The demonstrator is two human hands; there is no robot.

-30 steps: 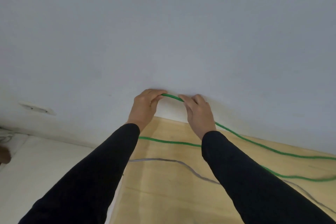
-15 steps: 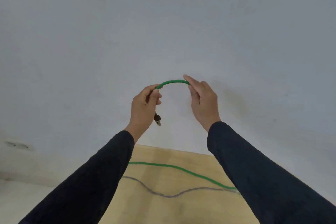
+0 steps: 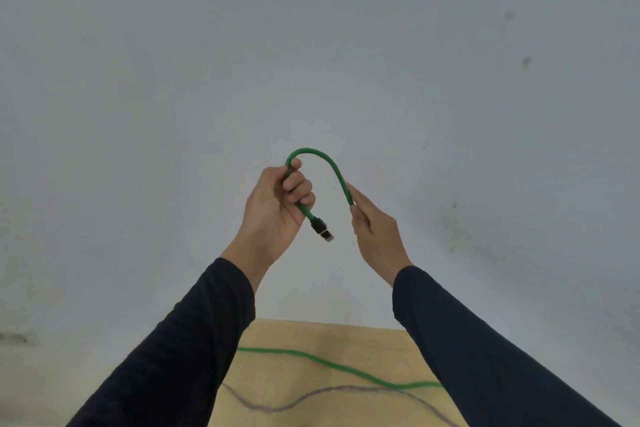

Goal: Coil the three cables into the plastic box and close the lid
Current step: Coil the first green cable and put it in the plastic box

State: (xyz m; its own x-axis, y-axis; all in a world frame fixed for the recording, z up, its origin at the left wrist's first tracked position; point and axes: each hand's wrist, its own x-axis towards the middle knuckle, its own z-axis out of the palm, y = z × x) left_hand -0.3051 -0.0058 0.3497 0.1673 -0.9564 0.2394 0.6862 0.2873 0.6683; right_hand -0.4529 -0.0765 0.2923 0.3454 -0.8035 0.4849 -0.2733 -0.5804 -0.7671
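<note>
Change: both hands have risen higher against the wall since half a second ago, and the arch of cable between them has grown taller and tighter; the plug end now shows clearly below the left fist.
Left hand (image 3: pixel 277 204): fingers curled round the green cable (image 3: pixel 332 166) near its end, gripping it.
Plug (image 3: pixel 321 228): black, hanging just under the left hand, pointing down and right.
Right hand (image 3: pixel 375 232): thumb and fingers pinch the same cable where the arch comes down.
Cable on desk: another green stretch lies across the wooden desk (image 3: pixel 311 333), running behind the right sleeve.
Grey cable (image 3: pixel 311 395): lies wavy on the desk, nearer than the green stretch.
Wall (image 3: pixel 173 80): pale grey, behind both hands.
</note>
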